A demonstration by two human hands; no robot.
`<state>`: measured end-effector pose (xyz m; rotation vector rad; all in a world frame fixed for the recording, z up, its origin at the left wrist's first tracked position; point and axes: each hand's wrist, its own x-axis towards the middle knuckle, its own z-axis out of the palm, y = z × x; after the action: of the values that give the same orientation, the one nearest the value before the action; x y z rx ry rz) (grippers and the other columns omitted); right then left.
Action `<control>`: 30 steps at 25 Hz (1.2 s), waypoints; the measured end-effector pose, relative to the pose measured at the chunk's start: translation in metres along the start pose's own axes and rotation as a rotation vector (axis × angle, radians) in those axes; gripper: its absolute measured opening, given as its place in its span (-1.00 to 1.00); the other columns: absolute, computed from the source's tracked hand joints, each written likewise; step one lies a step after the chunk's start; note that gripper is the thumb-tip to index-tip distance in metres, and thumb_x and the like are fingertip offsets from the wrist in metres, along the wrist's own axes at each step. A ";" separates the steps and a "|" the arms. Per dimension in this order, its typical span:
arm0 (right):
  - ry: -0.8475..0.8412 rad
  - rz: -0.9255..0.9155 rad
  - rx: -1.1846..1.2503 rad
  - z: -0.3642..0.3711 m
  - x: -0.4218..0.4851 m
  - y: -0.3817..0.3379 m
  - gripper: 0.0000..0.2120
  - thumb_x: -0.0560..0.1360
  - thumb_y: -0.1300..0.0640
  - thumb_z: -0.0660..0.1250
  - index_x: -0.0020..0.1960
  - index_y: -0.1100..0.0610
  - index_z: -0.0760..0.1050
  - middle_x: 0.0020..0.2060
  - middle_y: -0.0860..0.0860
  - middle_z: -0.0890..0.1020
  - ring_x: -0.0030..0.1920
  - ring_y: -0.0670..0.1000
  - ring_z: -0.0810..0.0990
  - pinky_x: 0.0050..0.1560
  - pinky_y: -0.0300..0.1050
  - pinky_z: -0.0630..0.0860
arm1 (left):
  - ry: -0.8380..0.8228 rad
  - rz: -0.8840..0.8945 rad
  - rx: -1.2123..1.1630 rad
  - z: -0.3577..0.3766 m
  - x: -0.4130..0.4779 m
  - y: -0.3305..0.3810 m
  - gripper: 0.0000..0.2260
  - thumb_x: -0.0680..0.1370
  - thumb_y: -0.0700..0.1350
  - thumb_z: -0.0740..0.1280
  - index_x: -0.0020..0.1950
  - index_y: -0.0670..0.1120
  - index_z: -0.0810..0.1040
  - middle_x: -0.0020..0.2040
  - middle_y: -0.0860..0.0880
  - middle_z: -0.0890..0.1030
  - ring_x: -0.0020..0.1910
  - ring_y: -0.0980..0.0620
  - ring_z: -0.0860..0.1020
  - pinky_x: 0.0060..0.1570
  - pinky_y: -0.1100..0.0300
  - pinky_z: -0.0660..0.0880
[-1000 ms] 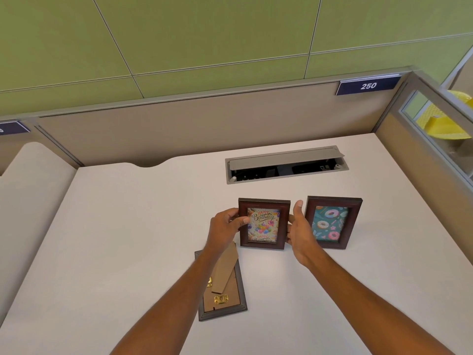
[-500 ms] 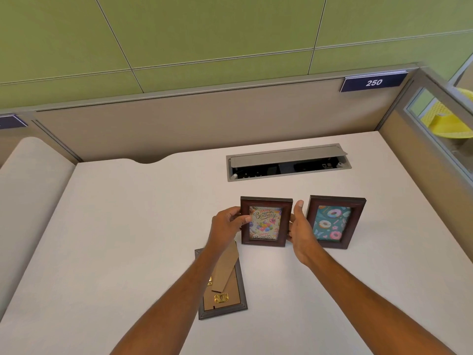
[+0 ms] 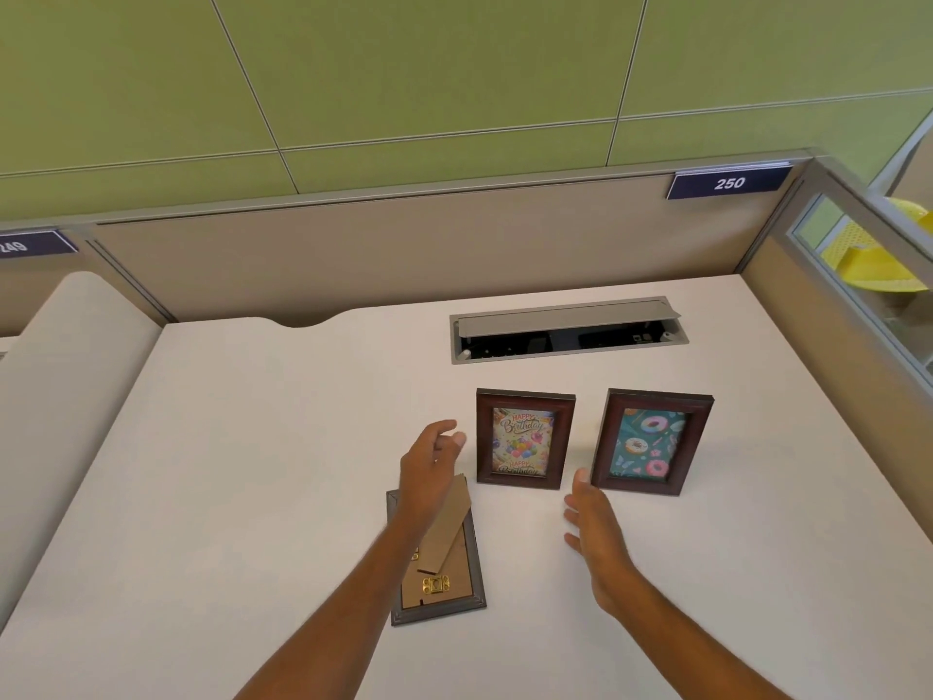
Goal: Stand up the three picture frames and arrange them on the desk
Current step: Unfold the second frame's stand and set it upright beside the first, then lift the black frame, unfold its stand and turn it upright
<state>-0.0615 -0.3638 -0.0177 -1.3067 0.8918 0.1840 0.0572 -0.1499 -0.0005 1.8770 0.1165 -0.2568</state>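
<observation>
Two dark wooden picture frames stand upright side by side on the white desk (image 3: 252,472): the birthday frame (image 3: 522,439) in the middle and the donut frame (image 3: 651,443) to its right. A third frame (image 3: 444,581) lies face down nearer to me, its cardboard back and prop showing, partly covered by my left forearm. My left hand (image 3: 429,467) hovers just left of the birthday frame, fingers loosely curled, holding nothing. My right hand (image 3: 595,527) hangs open below the gap between the two standing frames, touching neither.
A grey cable hatch (image 3: 565,329) with its lid raised sits in the desk behind the frames. Beige partition walls (image 3: 404,255) close the back and right side. A rounded beige panel (image 3: 65,371) borders the desk's left edge.
Both hands have let go of the birthday frame and drawn back toward me; the frame stays standing by itself. The other two frames have not moved.
</observation>
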 end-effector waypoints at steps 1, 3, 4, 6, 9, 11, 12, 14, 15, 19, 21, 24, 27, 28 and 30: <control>-0.005 0.000 -0.011 0.001 -0.004 0.006 -0.37 0.71 -0.31 0.13 0.62 0.06 0.33 0.52 0.13 0.50 0.48 0.19 0.50 0.52 0.24 0.45 | 0.036 -0.011 -0.026 -0.005 -0.007 -0.005 -0.75 0.73 -0.04 0.36 0.40 -0.02 0.62 0.10 -0.10 0.73 0.16 -0.08 0.70 0.20 -0.08 0.62; -0.023 0.007 -0.031 0.005 -0.011 0.016 -0.40 0.70 -0.31 0.14 0.56 0.06 0.37 0.45 0.13 0.55 0.39 0.18 0.56 0.45 0.23 0.51 | 0.110 -0.028 -0.072 -0.018 -0.023 -0.017 -0.78 0.74 -0.07 0.34 0.37 0.00 0.63 0.06 -0.16 0.73 0.09 -0.10 0.72 0.11 0.02 0.62; -0.037 0.014 -0.043 0.008 -0.013 0.020 -0.41 0.71 -0.31 0.13 0.54 0.07 0.39 0.42 0.13 0.57 0.36 0.18 0.58 0.42 0.22 0.53 | 0.148 -0.047 -0.078 -0.024 -0.032 -0.023 -0.80 0.73 -0.06 0.34 0.35 0.02 0.63 0.04 -0.14 0.72 0.06 -0.09 0.71 0.06 0.10 0.61; -0.080 0.035 -0.070 0.016 -0.019 0.025 -0.42 0.71 -0.30 0.12 0.50 0.10 0.43 0.39 0.14 0.60 0.33 0.18 0.61 0.38 0.21 0.55 | 0.228 -0.117 -0.049 -0.038 -0.049 -0.035 -0.82 0.72 -0.02 0.33 0.31 0.09 0.63 0.02 -0.04 0.72 0.06 -0.03 0.69 0.01 0.16 0.57; -0.174 0.077 -0.157 0.033 -0.028 0.030 -0.37 0.70 -0.35 0.09 0.52 0.10 0.43 0.39 0.11 0.60 0.33 0.15 0.61 0.37 0.17 0.55 | 0.292 -0.244 0.057 -0.051 -0.073 -0.058 -0.80 0.73 0.06 0.28 0.32 0.08 0.56 0.08 0.03 0.68 0.07 -0.03 0.64 0.08 0.04 0.53; -0.226 0.106 -0.220 0.043 -0.034 0.035 -0.34 0.70 -0.37 0.06 0.54 0.09 0.40 0.41 0.09 0.58 0.34 0.13 0.60 0.39 0.16 0.55 | 0.295 -0.328 0.115 -0.056 -0.089 -0.074 -0.83 0.74 0.03 0.25 0.30 0.06 0.53 0.11 0.03 0.63 0.09 -0.04 0.60 0.10 0.03 0.52; -0.244 0.118 -0.241 0.048 -0.037 0.038 -0.32 0.69 -0.38 0.06 0.55 0.09 0.40 0.42 0.09 0.57 0.34 0.12 0.59 0.38 0.14 0.56 | 0.292 -0.352 0.130 -0.056 -0.096 -0.081 -0.86 0.74 -0.01 0.24 0.25 0.04 0.54 0.11 0.02 0.63 0.07 -0.03 0.60 0.07 0.04 0.51; -0.275 0.129 -0.270 0.055 -0.042 0.045 -0.31 0.68 -0.39 0.06 0.57 0.09 0.39 0.46 0.08 0.55 0.35 0.11 0.59 0.32 0.10 0.58 | 0.293 -0.381 0.122 -0.058 -0.106 -0.089 -0.89 0.72 -0.07 0.23 0.13 0.06 0.55 0.08 0.03 0.66 0.01 0.06 0.59 -0.02 0.08 0.49; -0.288 0.129 -0.282 0.058 -0.045 0.048 -0.30 0.68 -0.40 0.06 0.57 0.08 0.39 0.47 0.08 0.55 0.36 0.10 0.59 0.30 0.07 0.59 | 0.296 -0.394 0.107 -0.059 -0.109 -0.089 -0.88 0.71 -0.09 0.24 0.08 0.09 0.55 0.06 0.05 0.66 0.00 0.09 0.59 -0.07 0.10 0.48; -0.308 0.123 -0.312 0.069 -0.053 0.054 -0.32 0.69 -0.38 0.06 0.59 0.07 0.37 0.49 0.08 0.54 0.38 0.11 0.57 0.34 0.09 0.57 | 0.293 -0.449 0.021 -0.061 -0.115 -0.086 -0.83 0.68 -0.12 0.25 0.01 0.13 0.57 0.03 0.06 0.67 -0.04 0.10 0.60 -0.20 0.21 0.46; -0.299 0.115 -0.321 0.072 -0.056 0.052 -0.36 0.70 -0.36 0.07 0.56 0.07 0.40 0.42 0.06 0.55 0.35 0.10 0.57 0.34 0.08 0.56 | 0.294 -0.486 -0.039 -0.062 -0.114 -0.087 -0.84 0.68 -0.11 0.24 0.11 0.07 0.61 0.07 -0.02 0.69 0.00 0.00 0.63 -0.17 0.15 0.50; -0.267 0.109 -0.317 0.074 -0.057 0.051 -0.43 0.72 -0.32 0.09 0.47 0.08 0.45 0.32 0.04 0.58 0.32 0.10 0.59 0.35 0.11 0.56 | 0.312 -0.527 -0.112 -0.060 -0.115 -0.088 -0.83 0.70 -0.12 0.26 0.22 -0.04 0.62 0.12 -0.07 0.69 0.04 -0.06 0.62 -0.11 0.10 0.52; -0.217 0.100 -0.307 0.073 -0.053 0.053 -0.56 0.76 -0.16 0.19 0.38 0.15 0.57 0.25 0.08 0.68 0.28 0.11 0.65 0.30 0.06 0.59 | 0.333 -0.537 -0.116 -0.058 -0.119 -0.091 -0.84 0.70 -0.15 0.29 0.20 -0.01 0.64 0.09 -0.04 0.70 0.02 -0.04 0.64 -0.14 0.11 0.55; -0.197 0.093 -0.291 0.073 -0.052 0.053 -0.66 0.76 -0.04 0.26 0.35 0.17 0.61 0.21 0.09 0.71 0.23 0.10 0.67 0.23 0.01 0.61 | 0.333 -0.537 -0.117 -0.057 -0.120 -0.093 -0.85 0.69 -0.15 0.30 0.19 -0.01 0.64 0.08 -0.02 0.70 0.03 -0.04 0.64 -0.11 0.11 0.57; -0.175 0.090 -0.273 0.075 -0.052 0.051 -0.83 0.70 0.16 0.37 0.24 0.15 0.68 0.14 0.11 0.74 0.16 0.08 0.69 0.11 -0.06 0.64 | 0.330 -0.542 -0.129 -0.059 -0.121 -0.096 -0.85 0.69 -0.17 0.32 0.18 -0.02 0.66 0.08 -0.01 0.71 0.06 -0.05 0.65 0.01 0.05 0.63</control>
<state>-0.0917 -0.2640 -0.0229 -1.4775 0.7950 0.4971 -0.0736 -0.0580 -0.0435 1.7154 0.8526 -0.2962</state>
